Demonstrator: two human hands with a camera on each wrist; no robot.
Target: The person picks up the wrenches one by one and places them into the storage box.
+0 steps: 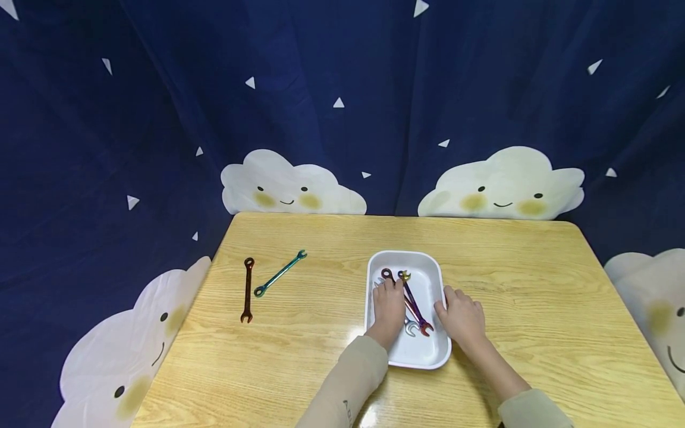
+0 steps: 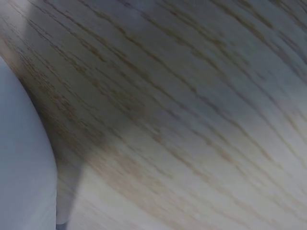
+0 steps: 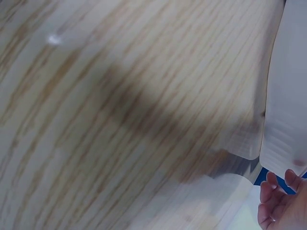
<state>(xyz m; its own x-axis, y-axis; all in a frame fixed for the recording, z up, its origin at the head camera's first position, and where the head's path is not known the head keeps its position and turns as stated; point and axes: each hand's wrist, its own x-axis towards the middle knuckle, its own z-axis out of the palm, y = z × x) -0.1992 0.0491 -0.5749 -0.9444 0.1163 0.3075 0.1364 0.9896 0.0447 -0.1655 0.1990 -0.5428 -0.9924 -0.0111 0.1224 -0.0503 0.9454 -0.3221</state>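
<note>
A white plastic tray (image 1: 414, 356) holds several combination wrenches that lie crossed over each other. My left hand (image 1: 388, 306) reaches down into the tray, its fingertips among the wrenches; I cannot tell whether it grips one. Beneath it show the open end of a silver wrench (image 1: 411, 328), a dark ring end (image 1: 386, 273) and a purple-red wrench (image 1: 411, 297). A gold wrench end (image 1: 405, 276) overlaps the purple one near the top. My right hand (image 1: 464, 315) holds the tray's right rim, thumb at the edge. In the right wrist view its fingers (image 3: 271, 191) curl beside the tray wall.
Left of the tray, a dark bronze wrench (image 1: 248, 291) and a teal wrench (image 1: 280, 273) lie on the wooden table (image 1: 321, 333). Behind the table's far edge hangs a dark blue curtain (image 1: 374, 119) with cloud prints.
</note>
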